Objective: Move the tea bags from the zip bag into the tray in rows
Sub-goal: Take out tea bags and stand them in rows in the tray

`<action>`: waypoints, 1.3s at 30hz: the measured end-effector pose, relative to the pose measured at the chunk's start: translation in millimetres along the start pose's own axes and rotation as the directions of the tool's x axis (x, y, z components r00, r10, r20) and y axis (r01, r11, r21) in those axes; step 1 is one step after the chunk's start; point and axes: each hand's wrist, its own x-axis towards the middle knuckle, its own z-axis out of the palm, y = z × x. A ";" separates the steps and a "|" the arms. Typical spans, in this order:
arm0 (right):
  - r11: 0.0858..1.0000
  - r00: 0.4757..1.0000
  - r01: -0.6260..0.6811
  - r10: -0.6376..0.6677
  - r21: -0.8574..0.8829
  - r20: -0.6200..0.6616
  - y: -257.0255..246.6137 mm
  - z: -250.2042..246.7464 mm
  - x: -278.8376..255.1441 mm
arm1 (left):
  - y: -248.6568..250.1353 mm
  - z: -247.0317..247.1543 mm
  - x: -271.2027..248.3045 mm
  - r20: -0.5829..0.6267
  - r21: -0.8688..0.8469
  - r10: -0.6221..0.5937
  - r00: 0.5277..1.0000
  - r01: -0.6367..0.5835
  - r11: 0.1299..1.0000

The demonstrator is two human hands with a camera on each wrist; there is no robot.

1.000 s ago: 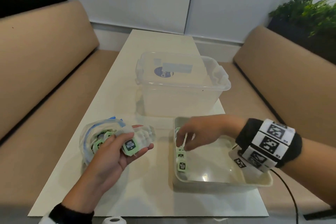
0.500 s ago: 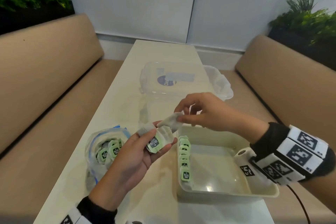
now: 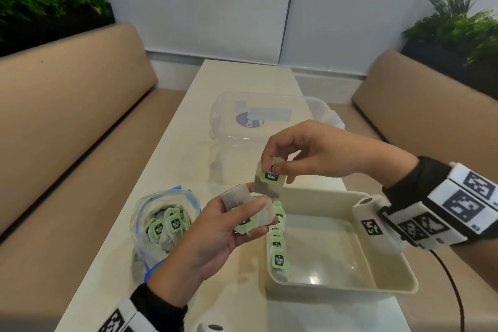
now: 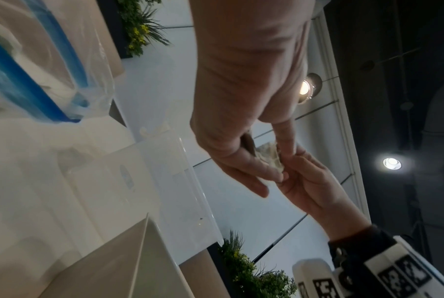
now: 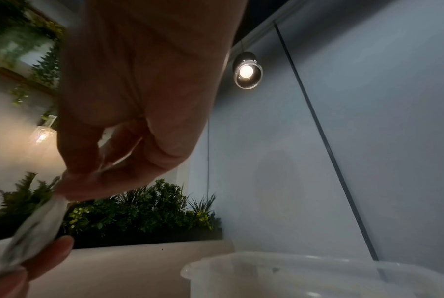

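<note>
The right hand point(image 3: 318, 152) pinches one tea bag point(image 3: 269, 179) by its top between thumb and fingertips, holding it in the air above the far left corner of the tray point(image 3: 388, 276). The left hand point(image 3: 215, 229) is curled round a small stack of bags point(image 3: 249, 210), thumb pressed across them, just beside and below the pinched one, so the two hands sit close together over the gap between zip bag and tray. The zip bag point(image 3: 161, 224) stands open on the tabletop point(image 3: 172, 164) to the left, with a good many green-tagged bags inside it. In the tray, one row point(image 3: 277, 244) runs along the left wall from far to near; it looks like five or six bags, though the left hand covers its far end, so the count is unsure. The rest of the tray floor is bare. By that showing the job is at an early stage: one row is laid or nearly so, several rows remain, and both the handful and the zip bag's contents have yet to go in. A clear lidded box point(image 3: 258, 129) sits farther back.
</note>
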 end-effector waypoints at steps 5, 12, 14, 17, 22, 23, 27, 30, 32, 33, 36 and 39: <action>0.977 0.997 0.043 -0.057 -0.209 -0.061 -7.2 3.1 1.6 | -7.4 4.1 7.2 -0.056 0.083 0.088 0.995 -0.084 0.993; 0.971 0.968 0.093 -0.140 -0.221 -0.206 -3.5 6.4 -5.3 | -8.1 2.6 10.3 -0.144 0.152 0.243 0.959 -0.221 0.963; 0.979 0.961 0.094 -0.136 -0.181 -0.240 1.7 7.7 -8.1 | -7.0 2.2 10.4 -0.156 0.164 0.278 0.948 -0.252 0.954; 0.990 0.953 0.097 -0.123 -0.105 -0.278 7.6 9.2 -11.3 | -6.3 1.9 10.4 -0.160 0.182 0.316 0.935 -0.287 0.940; 0.991 0.948 0.107 -0.125 -0.076 -0.292 13.2 9.6 -13.3 | -7.8 1.7 12.5 -0.161 0.214 0.324 0.932 -0.287 0.934; 0.991 0.948 0.109 -0.128 -0.080 -0.291 14.1 9.9 -13.4 | -8.6 1.6 13.1 -0.159 0.215 0.320 0.934 -0.284 0.934; 0.989 0.946 0.113 -0.136 -0.095 -0.294 16.5 9.4 -15.4 | -12.7 -1.2 15.0 -0.168 0.231 0.322 0.932 -0.280 0.932; 0.985 0.949 0.092 -0.130 -0.143 -0.288 23.5 5.1 -16.8 | -15.6 -8.6 16.6 -0.196 0.222 0.276 0.941 -0.231 0.947; 0.972 0.963 0.040 -0.099 -0.232 -0.249 34.4 1.1 -16.7 | -16.4 -18.7 16.5 -0.223 0.207 0.238 0.945 -0.193 0.959; 0.956 0.976 0.003 -0.066 -0.293 -0.206 41.7 -0.2 -16.7 | -16.7 -25.5 16.2 -0.240 0.192 0.223 0.945 -0.179 0.965; 0.876 0.993 -0.115 0.121 -0.469 -0.017 70.5 4.2 -17.9 | -15.4 -44.2 12.6 -0.272 0.172 0.211 0.939 -0.169 0.971; 0.805 0.934 -0.220 0.336 -0.551 0.119 101.6 18.0 -18.4 | -13.7 -60.3 10.1 -0.294 0.181 0.215 0.931 -0.167 0.969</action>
